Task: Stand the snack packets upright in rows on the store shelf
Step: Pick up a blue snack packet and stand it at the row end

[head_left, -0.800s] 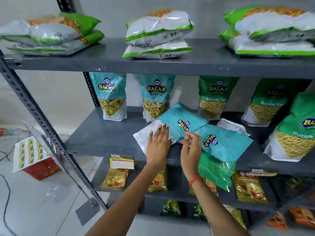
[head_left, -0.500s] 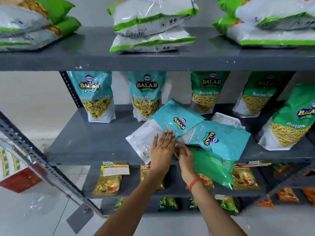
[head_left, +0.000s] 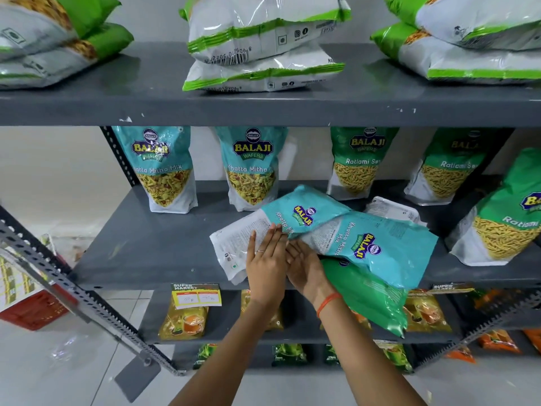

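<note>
A loose pile of packets lies flat at the front of the grey middle shelf (head_left: 146, 247). Its top teal Khatta Mitha packet (head_left: 307, 212) lies on its side, with a second teal packet (head_left: 380, 247) beside it and a green packet (head_left: 369, 300) hanging over the shelf edge. My left hand (head_left: 266, 259) rests flat, fingers together, on the white end of the top teal packet. My right hand (head_left: 304, 268) has its fingers tucked under the second teal packet's edge. Two teal packets (head_left: 159, 168) (head_left: 251, 168) and green Ratlami Sev packets (head_left: 360, 162) stand upright at the back.
White-and-green packets (head_left: 263, 42) lie stacked flat on the top shelf. Small yellow and orange packets (head_left: 184, 320) fill the lower shelves behind a price tag (head_left: 196, 295). A slanted perforated metal bar (head_left: 76, 294) and a red crate (head_left: 32, 309) are at the left.
The view has moved closer and lower. My two hands have come together over the pile, the right one turning and slipping under the second teal packet's edge.
</note>
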A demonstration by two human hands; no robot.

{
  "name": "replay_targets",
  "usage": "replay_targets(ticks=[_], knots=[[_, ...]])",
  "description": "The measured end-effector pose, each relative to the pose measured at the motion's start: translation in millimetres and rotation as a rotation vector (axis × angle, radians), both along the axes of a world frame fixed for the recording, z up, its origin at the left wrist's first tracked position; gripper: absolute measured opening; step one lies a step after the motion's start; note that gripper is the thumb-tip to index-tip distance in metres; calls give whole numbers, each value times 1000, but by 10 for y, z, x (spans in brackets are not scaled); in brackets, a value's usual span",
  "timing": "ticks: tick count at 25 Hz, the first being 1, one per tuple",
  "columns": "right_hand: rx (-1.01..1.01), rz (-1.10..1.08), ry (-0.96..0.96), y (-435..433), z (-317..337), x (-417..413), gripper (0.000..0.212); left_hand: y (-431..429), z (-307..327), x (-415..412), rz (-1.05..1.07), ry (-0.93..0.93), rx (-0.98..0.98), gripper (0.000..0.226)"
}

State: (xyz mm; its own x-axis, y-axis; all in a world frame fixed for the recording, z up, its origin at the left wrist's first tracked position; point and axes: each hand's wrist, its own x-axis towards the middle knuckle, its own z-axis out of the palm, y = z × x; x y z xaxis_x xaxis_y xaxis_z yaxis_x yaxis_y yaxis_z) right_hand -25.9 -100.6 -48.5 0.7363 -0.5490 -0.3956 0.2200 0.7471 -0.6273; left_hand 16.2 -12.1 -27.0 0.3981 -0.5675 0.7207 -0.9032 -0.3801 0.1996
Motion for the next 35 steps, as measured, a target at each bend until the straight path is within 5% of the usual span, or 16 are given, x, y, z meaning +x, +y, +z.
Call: replay_targets(ticks=[2,8,12,17,25,35], knots=[[-131,77,-53,25,95,164,35,50,126,98,59,171,-112,29],[-44,45,-50,121,320,622,52,401,605,720,-102,880,-458,19],[-186,-41,-49,165,479,628,27,661,685,960,-265,1327,-786,16],[-356,-161,-16,300,712,158,12,903,674,784,-396,1666,-830,22],[-348,-547,25,473,1082,-562,23,891,971,157,-421,1858,-684,32],[-409,-550,40,555,1088,-468,21,952,904,207,-336,1860,-745,39]])
